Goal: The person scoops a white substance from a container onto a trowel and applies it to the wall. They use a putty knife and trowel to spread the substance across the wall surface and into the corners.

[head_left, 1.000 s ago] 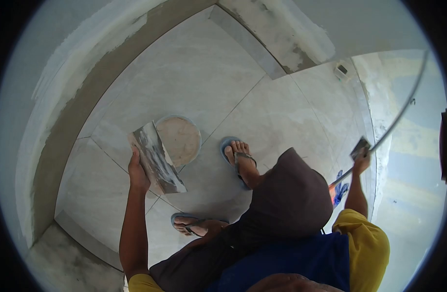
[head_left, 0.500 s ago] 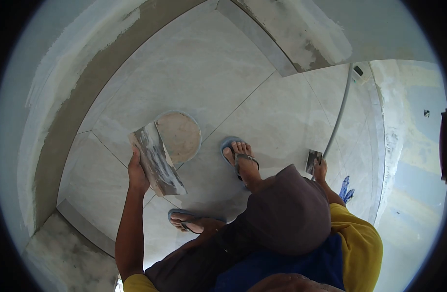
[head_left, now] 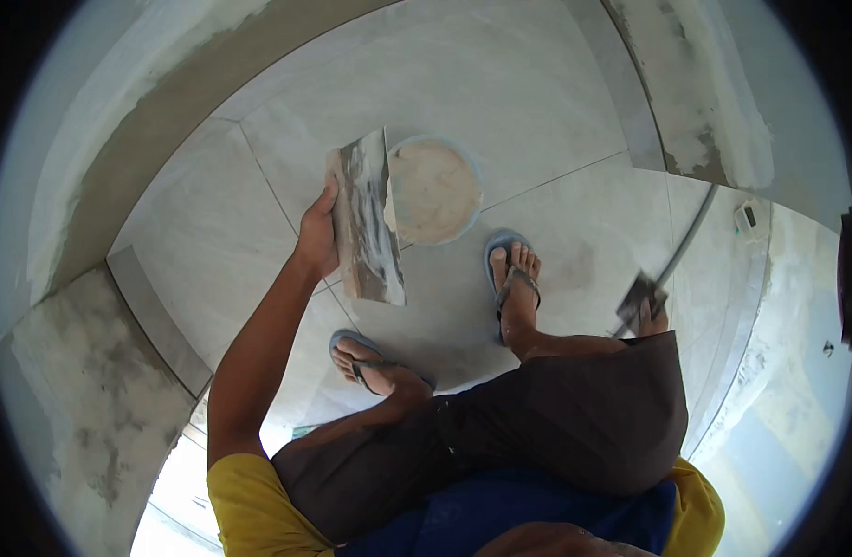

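Note:
My left hand (head_left: 321,232) is wrapped round the left edge of a wide rectangular plastering trowel (head_left: 372,223), its grey face streaked with wet plaster. The trowel is held tilted, just left of a round bucket (head_left: 437,192) of pinkish-beige plaster on the floor, and overlaps the bucket's rim in view. On the right, beyond my knee, my right hand (head_left: 654,320) grips a small dark square-bladed putty knife (head_left: 639,295), smeared by motion. My knee hides part of that hand.
My sandalled feet (head_left: 517,278) stand on the grey tiled floor (head_left: 528,121). A grey hose (head_left: 690,232) runs along the floor at the right, near a small dark-and-white object (head_left: 745,218). Partly plastered walls (head_left: 101,390) surround the floor.
The whole view has shifted, so bucket and feet sit further right. The trowel stands more upright in view. My right hand, with the putty knife, has moved partly behind my knee.

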The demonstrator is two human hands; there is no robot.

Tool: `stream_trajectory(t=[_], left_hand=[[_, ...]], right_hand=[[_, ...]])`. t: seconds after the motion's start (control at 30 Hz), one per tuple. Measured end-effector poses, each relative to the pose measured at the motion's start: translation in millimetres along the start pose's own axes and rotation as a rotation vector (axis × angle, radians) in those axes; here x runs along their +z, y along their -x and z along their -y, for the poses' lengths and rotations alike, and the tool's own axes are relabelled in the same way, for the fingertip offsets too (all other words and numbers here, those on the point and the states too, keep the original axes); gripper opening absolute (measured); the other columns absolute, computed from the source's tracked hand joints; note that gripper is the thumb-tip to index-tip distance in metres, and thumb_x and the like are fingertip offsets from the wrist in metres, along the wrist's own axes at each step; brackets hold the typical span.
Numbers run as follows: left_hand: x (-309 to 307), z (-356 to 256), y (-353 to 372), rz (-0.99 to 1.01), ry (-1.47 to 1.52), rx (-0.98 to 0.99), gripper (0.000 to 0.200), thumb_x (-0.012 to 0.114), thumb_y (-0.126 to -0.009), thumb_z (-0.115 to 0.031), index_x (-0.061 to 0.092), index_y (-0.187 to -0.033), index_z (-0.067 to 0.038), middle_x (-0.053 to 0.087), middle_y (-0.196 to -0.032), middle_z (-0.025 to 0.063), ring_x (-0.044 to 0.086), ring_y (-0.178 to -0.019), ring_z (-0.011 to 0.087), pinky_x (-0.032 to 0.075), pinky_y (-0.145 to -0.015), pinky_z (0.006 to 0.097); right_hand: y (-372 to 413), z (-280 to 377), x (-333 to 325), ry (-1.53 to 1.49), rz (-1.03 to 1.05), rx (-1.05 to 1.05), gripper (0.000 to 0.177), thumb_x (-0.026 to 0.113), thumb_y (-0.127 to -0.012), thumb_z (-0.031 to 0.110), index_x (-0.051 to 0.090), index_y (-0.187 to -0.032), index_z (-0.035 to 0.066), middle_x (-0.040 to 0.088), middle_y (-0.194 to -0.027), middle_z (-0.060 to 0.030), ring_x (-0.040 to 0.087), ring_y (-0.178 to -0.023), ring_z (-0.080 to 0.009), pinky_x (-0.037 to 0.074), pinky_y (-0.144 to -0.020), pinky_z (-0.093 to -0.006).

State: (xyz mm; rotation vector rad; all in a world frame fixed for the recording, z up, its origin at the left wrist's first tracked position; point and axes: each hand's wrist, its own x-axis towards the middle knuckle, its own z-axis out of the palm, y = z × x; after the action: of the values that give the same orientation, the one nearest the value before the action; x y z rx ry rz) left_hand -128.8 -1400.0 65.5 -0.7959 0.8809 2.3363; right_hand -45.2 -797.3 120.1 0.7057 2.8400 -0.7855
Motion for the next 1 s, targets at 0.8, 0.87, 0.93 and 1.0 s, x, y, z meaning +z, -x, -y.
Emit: stream_trajectory(t=[0.8, 0.87, 0.93, 1.0], left_hand=[[16, 5, -10, 0.046, 0.062, -0.01, 0.059, 0.033, -0.098, -0.051, 0.043, -0.132, -0.004, 0.057, -0.118, 0.0132, 0.057, -0.105, 0.025, 0.046, -0.093, 0.0405], [14, 5, -10, 0.074, 0.076, -0.047, 0.059, 0.032, -0.099, -0.05, 0.042, -0.133, -0.004, 0.056, -0.12, 0.0134, 0.056, -0.107, 0.0254, 0.045, -0.095, 0.0408], [10, 9, -12, 0.066, 0.118, -0.023, 0.059, 0.031, -0.099, -0.05, 0.041, -0.134, -0.004, 0.055, -0.121, 0.0137, 0.055, -0.109, 0.0259, 0.044, -0.096, 0.0408], [2, 10, -10, 0.063, 0.165, 0.005, 0.058, 0.03, -0.099, -0.049, 0.041, -0.134, -0.004, 0.054, -0.123, 0.0139, 0.054, -0.111, 0.0265, 0.044, -0.097, 0.0407]], right_hand=[[5, 339, 276, -0.012, 0.618, -0.8, 0.021, 0.061, -0.078, 0.016, 0.063, -0.08, -0.005, 0.061, -0.08, -0.0289, 0.059, -0.08, -0.046, 0.046, -0.073, -0.0498], [-8, 341, 249, 0.119, 0.814, -0.68, 0.025, 0.065, -0.081, 0.02, 0.065, -0.09, -0.004, 0.063, -0.076, -0.0222, 0.061, -0.071, -0.0382, 0.046, -0.067, -0.0442], [-20, 343, 216, 0.033, 0.907, -0.476, 0.026, 0.065, -0.083, 0.02, 0.064, -0.092, -0.004, 0.062, -0.074, -0.0167, 0.058, -0.067, -0.0312, 0.045, -0.066, -0.04], [-26, 330, 201, -0.048, 0.989, -0.273, 0.026, 0.066, -0.084, 0.021, 0.064, -0.093, -0.004, 0.061, -0.071, -0.0113, 0.055, -0.064, -0.0242, 0.044, -0.064, -0.0359]])
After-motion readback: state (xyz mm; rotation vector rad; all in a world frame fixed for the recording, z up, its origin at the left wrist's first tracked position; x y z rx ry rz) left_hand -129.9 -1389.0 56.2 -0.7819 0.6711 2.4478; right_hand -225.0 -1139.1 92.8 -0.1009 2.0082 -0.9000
